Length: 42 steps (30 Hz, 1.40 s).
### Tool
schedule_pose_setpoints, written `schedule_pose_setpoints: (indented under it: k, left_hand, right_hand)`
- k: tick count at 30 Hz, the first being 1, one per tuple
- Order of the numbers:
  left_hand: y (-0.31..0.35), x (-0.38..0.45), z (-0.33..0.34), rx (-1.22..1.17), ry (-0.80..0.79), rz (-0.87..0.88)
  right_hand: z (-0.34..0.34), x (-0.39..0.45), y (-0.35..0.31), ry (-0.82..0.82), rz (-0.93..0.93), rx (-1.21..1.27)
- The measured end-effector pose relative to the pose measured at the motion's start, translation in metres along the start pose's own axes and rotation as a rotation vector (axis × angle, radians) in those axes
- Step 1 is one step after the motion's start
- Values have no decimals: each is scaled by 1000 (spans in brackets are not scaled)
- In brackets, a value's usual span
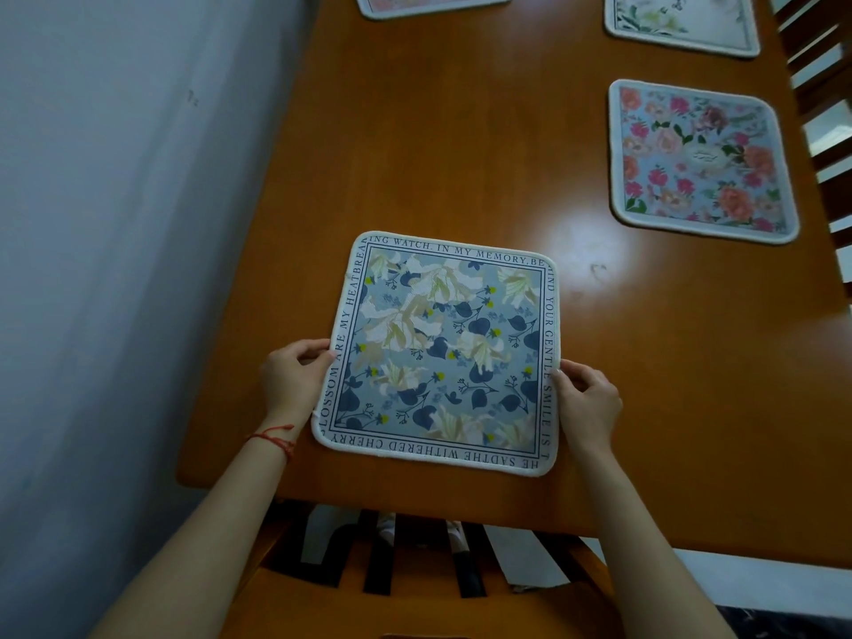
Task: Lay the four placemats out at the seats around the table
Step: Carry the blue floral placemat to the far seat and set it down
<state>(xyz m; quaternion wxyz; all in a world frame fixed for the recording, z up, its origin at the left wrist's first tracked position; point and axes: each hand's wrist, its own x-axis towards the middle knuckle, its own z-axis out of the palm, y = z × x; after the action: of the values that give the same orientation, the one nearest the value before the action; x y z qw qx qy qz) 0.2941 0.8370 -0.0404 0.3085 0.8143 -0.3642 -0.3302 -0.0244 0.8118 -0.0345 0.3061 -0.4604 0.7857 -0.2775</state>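
Note:
A square blue floral placemat (440, 352) with lettering round its border lies flat on the wooden table (461, 154) near the front edge. My left hand (295, 378) pinches its left edge and my right hand (585, 401) pinches its right edge. A pink rose placemat (701, 161) lies at the right side. A white placemat with green leaves (682, 20) sits farther back on the right. A pinkish placemat (433, 2) is cut off by the top of the frame at the far end.
A grey wall (115, 223) runs close along the table's left side. A wooden slatted chair (415, 578) stands under the near edge below my arms. More chair backs (825, 131) line the right edge.

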Motion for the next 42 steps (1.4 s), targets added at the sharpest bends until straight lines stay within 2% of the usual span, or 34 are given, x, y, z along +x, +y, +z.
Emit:
schedule_pose_setpoints:
  k: [13, 42]
  left_hand:
    - [-4, -6, -2, -4, -6, -12]
    - [2, -5, 2, 20, -8, 17]
  right_hand:
    - [0, -5, 2, -3, -51, -22]
    - [1, -2, 7, 25, -43, 1]
